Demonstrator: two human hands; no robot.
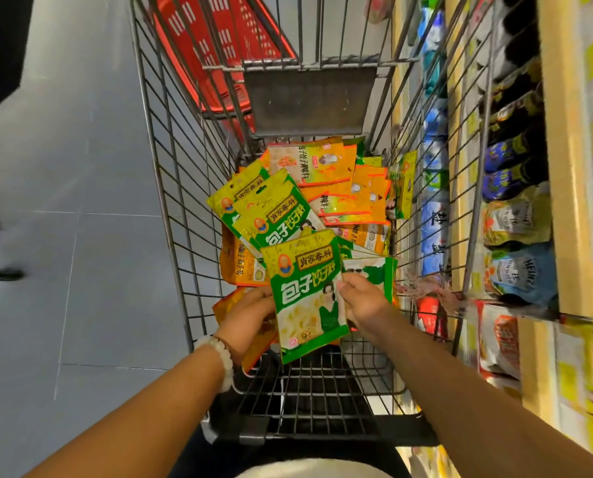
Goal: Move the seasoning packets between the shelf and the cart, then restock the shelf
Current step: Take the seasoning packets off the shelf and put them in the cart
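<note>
green packet (305, 291) held between left hand (250, 315) and right hand (360, 301).

packets (305, 291): green-yellow, others orange | cart (171, 188): grey wire | basket (219, 46): red | bracelet (219, 357): white

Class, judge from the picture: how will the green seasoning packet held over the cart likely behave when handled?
The green packet looks flat and thin, so probably light and somewhat floppy. Its glossy film may be slippery; the left hand and right hand steady opposite edges. Unlikely to roll.
</note>
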